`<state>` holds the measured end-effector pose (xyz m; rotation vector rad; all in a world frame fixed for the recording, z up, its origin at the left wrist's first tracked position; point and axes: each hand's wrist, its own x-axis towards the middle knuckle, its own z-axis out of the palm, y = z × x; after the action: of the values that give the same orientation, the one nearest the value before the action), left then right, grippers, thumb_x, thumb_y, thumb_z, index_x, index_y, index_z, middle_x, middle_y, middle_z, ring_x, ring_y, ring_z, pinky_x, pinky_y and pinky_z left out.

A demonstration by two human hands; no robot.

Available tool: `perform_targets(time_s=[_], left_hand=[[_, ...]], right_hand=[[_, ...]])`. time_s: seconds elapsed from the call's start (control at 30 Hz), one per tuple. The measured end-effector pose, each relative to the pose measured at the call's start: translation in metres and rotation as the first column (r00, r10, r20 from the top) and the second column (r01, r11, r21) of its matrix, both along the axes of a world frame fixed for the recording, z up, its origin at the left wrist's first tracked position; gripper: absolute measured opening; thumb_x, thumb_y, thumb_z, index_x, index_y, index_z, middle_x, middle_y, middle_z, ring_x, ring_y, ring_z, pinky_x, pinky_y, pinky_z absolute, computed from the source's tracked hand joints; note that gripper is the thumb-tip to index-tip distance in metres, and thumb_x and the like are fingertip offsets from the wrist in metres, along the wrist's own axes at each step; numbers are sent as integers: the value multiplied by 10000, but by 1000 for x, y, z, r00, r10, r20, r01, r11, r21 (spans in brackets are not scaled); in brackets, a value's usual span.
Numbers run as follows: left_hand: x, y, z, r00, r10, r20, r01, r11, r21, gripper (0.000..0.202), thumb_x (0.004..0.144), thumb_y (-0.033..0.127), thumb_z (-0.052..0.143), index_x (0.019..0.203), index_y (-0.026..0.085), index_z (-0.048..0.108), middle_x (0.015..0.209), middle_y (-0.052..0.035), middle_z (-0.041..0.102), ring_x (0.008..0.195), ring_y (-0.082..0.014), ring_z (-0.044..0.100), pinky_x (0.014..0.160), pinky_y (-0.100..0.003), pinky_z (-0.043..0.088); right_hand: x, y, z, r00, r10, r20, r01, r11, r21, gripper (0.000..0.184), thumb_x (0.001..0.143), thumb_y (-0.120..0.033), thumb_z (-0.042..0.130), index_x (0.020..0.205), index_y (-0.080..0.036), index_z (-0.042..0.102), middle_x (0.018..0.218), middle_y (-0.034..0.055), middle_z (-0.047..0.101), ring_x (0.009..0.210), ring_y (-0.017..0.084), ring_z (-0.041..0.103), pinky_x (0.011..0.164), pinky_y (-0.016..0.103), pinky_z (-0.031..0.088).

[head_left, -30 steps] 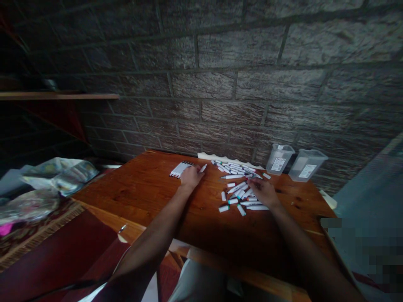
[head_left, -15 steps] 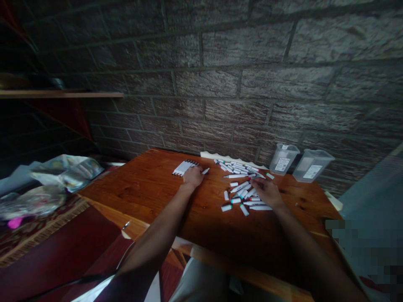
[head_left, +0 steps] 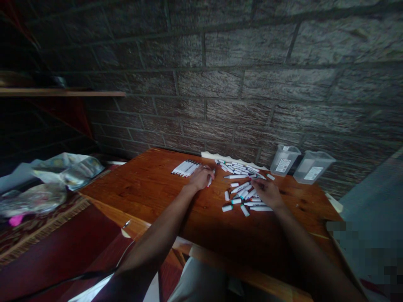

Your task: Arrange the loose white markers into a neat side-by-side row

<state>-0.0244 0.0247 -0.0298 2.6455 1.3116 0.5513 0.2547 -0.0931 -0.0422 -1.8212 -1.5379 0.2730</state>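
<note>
My left hand is closed around a white marker, whose end sticks out to the right of the fingers. Just left of it, several white markers with dark ends lie side by side in a neat row. At the edge of a loose pile, my right hand has its fingertips pinched together at a small marker cap with a red end. The fingers partly hide that cap. Around the right hand lie scattered markers and loose white caps, some with green ends.
Two clear plastic containers with labels stand at the back right of the wooden table. A white wavy-edged strip runs along the stone-block wall behind the pile. Plastic bags lie off the table's left side.
My left hand has shifted right and slightly toward me, with the marker in it, uncovering more of the row. My right hand has stayed nearly in place.
</note>
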Motion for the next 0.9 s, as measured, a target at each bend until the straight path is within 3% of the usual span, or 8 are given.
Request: perform_targets(time_s=[0.17, 0.37, 0.57, 0.7, 0.9], left_hand=[[3, -4, 3, 996, 92, 11, -91, 992, -89, 291, 864, 212, 497, 1004, 274, 745, 1029, -22, 728, 982, -180, 640, 919, -271, 463], [1, -9, 10, 961, 273, -49, -276, 960, -52, 236, 866, 318, 531, 968, 274, 739, 994, -47, 733, 944, -224, 655, 813, -294, 479], [-10, -2, 14, 852, 509, -120, -509, 860, 31, 268, 886, 345, 518, 1008, 247, 736, 1000, -113, 723, 987, -270, 640, 904, -382, 426], [-19, 4, 14, 812, 576, -98, -568, 817, 95, 283, 870, 360, 521, 951, 213, 748, 1004, -144, 713, 1049, -309, 608, 930, -419, 392], [-27, 9, 13, 777, 618, -122, -614, 786, 67, 288, 844, 311, 523, 996, 193, 738, 1034, -156, 705, 1049, -321, 609, 910, -424, 397]], right_hand=[[1, 1, -1, 1000, 9, -20, -9, 1000, -3, 366, 884, -447, 491, 978, -196, 740, 923, 70, 754, 867, 228, 692, 795, 352, 524], [-1, -1, 2, 1000, 2, 3, -2, 1000, 0, 349, 879, -443, 496, 938, -205, 744, 906, 64, 754, 848, 225, 688, 775, 340, 517], [-3, -2, 2, 1000, 2, -2, -2, 1000, 24, 359, 870, -467, 491, 916, -215, 742, 837, 44, 751, 770, 198, 680, 723, 302, 511], [-4, -2, 3, 1000, 4, -30, -3, 1000, 13, 328, 860, -437, 513, 903, -207, 743, 874, 57, 755, 822, 215, 690, 774, 327, 520], [-1, 1, 0, 999, 22, -24, -22, 1000, -10, 380, 873, -463, 486, 968, -193, 736, 898, 71, 750, 852, 240, 688, 804, 368, 517]])
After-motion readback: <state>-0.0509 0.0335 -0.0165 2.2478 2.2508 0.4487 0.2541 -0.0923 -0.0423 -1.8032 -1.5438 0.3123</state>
